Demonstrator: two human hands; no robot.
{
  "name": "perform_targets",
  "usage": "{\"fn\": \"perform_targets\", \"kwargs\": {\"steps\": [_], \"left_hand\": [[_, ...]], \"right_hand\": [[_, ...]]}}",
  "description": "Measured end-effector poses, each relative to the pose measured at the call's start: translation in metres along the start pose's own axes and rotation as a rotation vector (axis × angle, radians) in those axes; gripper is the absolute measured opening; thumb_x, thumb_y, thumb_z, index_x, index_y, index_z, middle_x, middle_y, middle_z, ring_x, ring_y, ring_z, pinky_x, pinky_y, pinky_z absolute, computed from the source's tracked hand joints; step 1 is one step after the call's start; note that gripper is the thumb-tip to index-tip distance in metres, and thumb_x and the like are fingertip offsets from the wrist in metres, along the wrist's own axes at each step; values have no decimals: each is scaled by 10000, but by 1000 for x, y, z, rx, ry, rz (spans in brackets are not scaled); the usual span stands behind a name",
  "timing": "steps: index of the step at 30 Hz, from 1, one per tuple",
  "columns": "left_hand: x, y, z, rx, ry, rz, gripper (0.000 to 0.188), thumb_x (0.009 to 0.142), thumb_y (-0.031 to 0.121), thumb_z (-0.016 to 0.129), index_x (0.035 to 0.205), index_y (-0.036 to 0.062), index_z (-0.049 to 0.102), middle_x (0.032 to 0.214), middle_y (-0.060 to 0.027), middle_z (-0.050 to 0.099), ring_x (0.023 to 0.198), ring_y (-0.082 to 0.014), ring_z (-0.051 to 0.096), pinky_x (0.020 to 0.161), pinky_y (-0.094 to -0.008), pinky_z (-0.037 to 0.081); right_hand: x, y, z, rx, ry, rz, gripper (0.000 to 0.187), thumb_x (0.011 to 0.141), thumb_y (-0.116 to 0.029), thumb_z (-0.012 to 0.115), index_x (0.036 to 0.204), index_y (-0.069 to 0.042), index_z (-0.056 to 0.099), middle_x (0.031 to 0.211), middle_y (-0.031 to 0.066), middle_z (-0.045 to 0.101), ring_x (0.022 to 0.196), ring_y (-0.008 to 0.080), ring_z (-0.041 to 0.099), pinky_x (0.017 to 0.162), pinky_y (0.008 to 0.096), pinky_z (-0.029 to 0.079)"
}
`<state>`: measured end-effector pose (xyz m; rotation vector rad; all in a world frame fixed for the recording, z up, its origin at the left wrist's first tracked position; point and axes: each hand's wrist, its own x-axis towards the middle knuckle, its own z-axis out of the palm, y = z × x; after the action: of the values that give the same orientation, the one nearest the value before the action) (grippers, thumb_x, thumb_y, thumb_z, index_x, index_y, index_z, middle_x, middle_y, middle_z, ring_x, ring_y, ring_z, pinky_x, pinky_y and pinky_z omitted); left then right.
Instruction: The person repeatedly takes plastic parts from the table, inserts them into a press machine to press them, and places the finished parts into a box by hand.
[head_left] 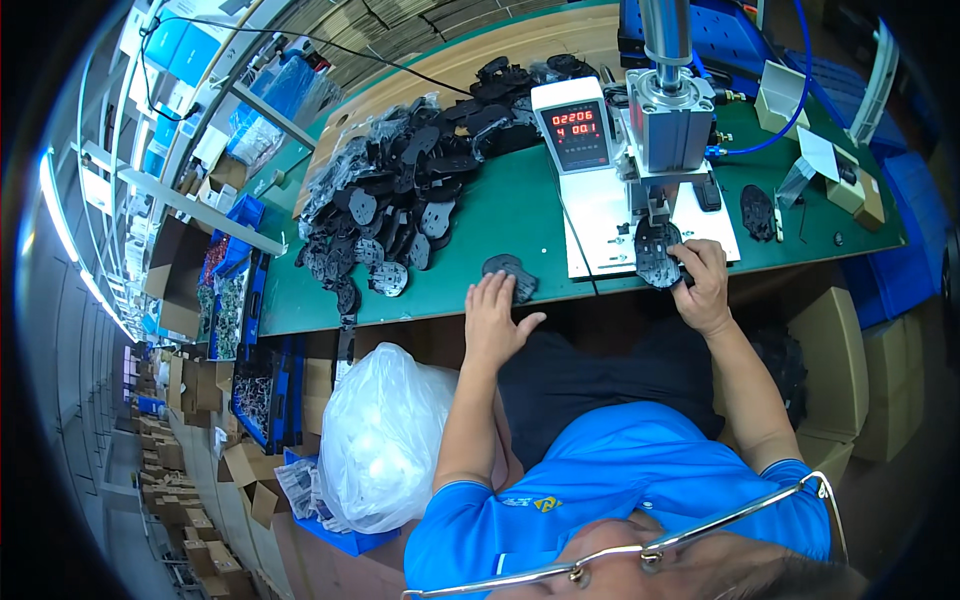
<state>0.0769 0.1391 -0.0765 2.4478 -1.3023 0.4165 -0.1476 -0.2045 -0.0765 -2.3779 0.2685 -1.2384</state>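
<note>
My right hand pinches the near right edge of a black moulded plastic plate with thumb and fingers. That plate lies under the head of a bench press on its white base. My left hand is open, thumb spread, its fingertips flat at the near edge of a second black plastic piece on the green bench. A large heap of similar black plastic parts, some mixed with clear film, covers the bench to the left.
A white counter box with red digits stands beside the press. Another black part and small open cartons lie right of it. Below the bench edge are a white plastic bag and blue bins of small parts.
</note>
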Motion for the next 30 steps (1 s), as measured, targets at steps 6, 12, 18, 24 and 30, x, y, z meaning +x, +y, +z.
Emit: {"fn": "perform_targets", "kwargs": {"steps": [6, 12, 18, 24, 30], "left_hand": [[-1, 25, 0, -186, 75, 179, 601, 803, -58, 770, 1395, 43, 744, 1461, -167, 753, 1399, -408, 690, 1176, -538, 574], [17, 58, -21, -525, 217, 144, 363, 927, -132, 776, 1264, 2, 771, 1265, -192, 840, 1201, -398, 809, 1060, -466, 642], [39, 82, -23, -626, 198, 226, 454, 886, -174, 747, 1302, 7, 771, 1305, -206, 828, 1240, -412, 796, 1103, -484, 624], [66, 99, -19, -577, 291, 330, 643, 760, -207, 699, 1364, 8, 753, 1332, -213, 807, 1285, -427, 770, 1127, -510, 617], [90, 125, 3, -522, 203, 406, 718, 729, -177, 715, 1416, 29, 744, 1426, -200, 759, 1363, -434, 726, 1162, -530, 609]], "right_hand": [[1, -1, -5, -2, -10, 0, 475, 765, -29, 779, 1238, -57, 815, 1195, 146, 723, 1153, 390, 671, 1032, 497, 529], [1, -1, 4, -4, 21, -10, 458, 763, -43, 758, 1214, -73, 827, 1190, 138, 718, 1149, 385, 680, 1012, 506, 525], [-1, 0, 2, -28, 20, 3, 433, 786, -22, 792, 1214, -70, 835, 1187, 118, 726, 1155, 356, 684, 1014, 487, 519], [5, -2, -6, -25, -12, 22, 426, 804, 44, 779, 1207, -81, 838, 1170, 109, 742, 1148, 356, 700, 1021, 485, 531], [11, -11, -40, -37, 22, 59, 398, 833, 68, 775, 1196, -85, 834, 1144, 128, 752, 1115, 372, 727, 1003, 475, 562]]}}
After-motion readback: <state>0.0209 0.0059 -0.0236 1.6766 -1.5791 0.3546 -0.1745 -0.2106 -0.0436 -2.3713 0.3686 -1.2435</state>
